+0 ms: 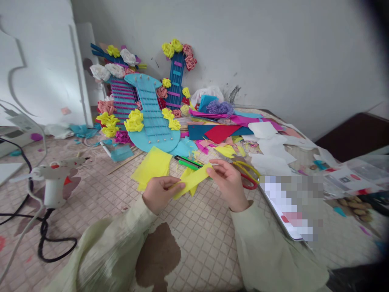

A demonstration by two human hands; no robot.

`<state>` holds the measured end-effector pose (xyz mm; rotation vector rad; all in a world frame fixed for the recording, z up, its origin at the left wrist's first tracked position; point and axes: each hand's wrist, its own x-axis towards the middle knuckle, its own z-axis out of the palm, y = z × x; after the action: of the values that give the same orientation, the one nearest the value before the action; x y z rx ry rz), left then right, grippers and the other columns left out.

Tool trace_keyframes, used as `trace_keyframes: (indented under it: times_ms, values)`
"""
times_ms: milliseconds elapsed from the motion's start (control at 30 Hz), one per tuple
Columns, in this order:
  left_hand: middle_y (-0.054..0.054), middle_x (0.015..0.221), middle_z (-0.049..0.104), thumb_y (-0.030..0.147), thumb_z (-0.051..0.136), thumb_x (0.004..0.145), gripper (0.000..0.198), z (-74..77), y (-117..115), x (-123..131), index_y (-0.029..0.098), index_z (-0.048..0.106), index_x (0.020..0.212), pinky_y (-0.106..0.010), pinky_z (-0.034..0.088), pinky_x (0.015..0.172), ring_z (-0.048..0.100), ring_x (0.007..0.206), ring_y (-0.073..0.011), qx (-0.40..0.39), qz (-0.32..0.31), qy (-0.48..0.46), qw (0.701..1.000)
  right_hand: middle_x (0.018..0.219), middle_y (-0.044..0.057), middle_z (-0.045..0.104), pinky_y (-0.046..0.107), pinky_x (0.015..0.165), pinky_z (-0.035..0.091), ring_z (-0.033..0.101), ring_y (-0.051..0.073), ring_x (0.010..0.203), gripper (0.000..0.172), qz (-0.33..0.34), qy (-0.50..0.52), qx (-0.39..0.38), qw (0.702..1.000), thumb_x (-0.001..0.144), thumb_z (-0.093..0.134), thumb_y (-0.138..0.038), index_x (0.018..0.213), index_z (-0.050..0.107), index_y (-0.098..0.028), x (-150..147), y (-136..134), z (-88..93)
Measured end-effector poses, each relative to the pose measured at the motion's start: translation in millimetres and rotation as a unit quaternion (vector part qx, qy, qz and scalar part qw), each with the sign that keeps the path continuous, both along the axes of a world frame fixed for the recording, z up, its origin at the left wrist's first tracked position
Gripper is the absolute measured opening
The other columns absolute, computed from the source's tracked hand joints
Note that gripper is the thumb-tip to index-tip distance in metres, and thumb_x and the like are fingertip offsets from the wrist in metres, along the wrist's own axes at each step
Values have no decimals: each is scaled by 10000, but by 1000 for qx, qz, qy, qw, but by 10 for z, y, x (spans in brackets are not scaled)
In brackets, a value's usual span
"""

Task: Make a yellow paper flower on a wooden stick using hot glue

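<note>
A folded strip of yellow crepe paper [194, 180] stretches between my two hands, above the table. My left hand [161, 194] pinches its lower left end between thumb and fingers. At the upper right end, my right hand [227, 184] grips it with thumb and fingertips. Flat yellow sheets [153, 165] lie just beyond my left hand, and smaller yellow pieces show under the strip. A green and black cutter [187, 162] rests behind the strip. Scissors with yellow and red handles [247, 172] lie beside my right hand, their blades partly hidden.
A white glue gun [56, 178] with a black cord stands at left. Blue decorated boards [153, 109] with paper flowers lean against the wall. Coloured sheets [223, 132] and white paper scraps [269, 150] cover the back right. A partly blurred phone-like device [276, 207] lies at right.
</note>
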<state>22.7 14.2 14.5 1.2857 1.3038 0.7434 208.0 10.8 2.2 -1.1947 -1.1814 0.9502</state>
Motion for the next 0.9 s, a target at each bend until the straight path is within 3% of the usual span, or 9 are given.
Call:
trace_keyframes:
  times_ms: [433, 633, 900]
  values:
    - [-20, 582, 666, 308, 566, 666, 199, 29, -12, 1, 131, 653, 686, -185, 424, 493, 584, 536, -115, 34, -46, 25, 998, 745, 34, 608, 277, 649, 452, 565, 147, 703, 286, -8, -9, -6, 1000, 667, 600, -308, 908, 539, -165, 16, 10, -13]
    - [-19, 671, 685, 292, 592, 629, 180, -52, -9, -11, 147, 649, 718, -195, 451, 529, 609, 595, -129, 9, -44, 3, 999, 739, 31, 610, 272, 642, 448, 561, 140, 688, 275, -10, -9, -3, 1000, 665, 601, -299, 901, 545, -170, 25, 17, -22]
    - [-26, 674, 675, 267, 591, 612, 165, 18, -28, 24, 136, 625, 707, -212, 451, 546, 600, 606, -134, -15, -44, 24, 999, 755, 39, 600, 293, 655, 457, 560, 147, 702, 311, -13, -6, -1, 1000, 652, 604, -314, 917, 537, -166, 27, 28, -27]
